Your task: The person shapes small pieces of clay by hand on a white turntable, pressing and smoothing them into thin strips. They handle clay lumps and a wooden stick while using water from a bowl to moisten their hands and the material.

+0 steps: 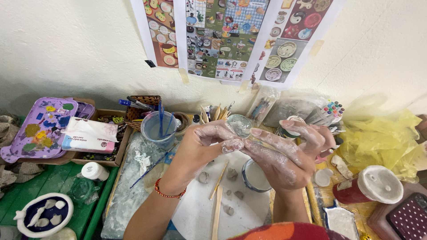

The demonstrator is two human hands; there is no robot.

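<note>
We see a crowded craft bench pushed against a rough white wall [71,49], where printed sheets [231,38] showing painted ceramics hang taped up. Both hands are raised over a round white board [195,209] and both are smeared with pale clay. The left hand [202,144] pinches a small clay piece [233,145] between thumb and fingertips, its fingers curled closed on it. The right hand [284,155] meets it at that same piece, fingers stretched long and half folded, touching the clay; we cannot tell how firmly it grips. A red cord bracelet [168,192] circles the left wrist. On the board lie small clay lumps [231,174] and wooden sticks [217,209], with a small blue-rimmed cup [249,181] under the right hand. Behind the left hand stands a water cup [155,129] with brushes in it. To the left we see a purple paint-stained tray [38,129], a tissue pack [89,135] lying across a cardboard box, and a blue dish [42,215] with white shapes on green boards. To the right lie yellow plastic [382,138], a bundle of markers [331,111] and a red can [369,186] on its side.
</note>
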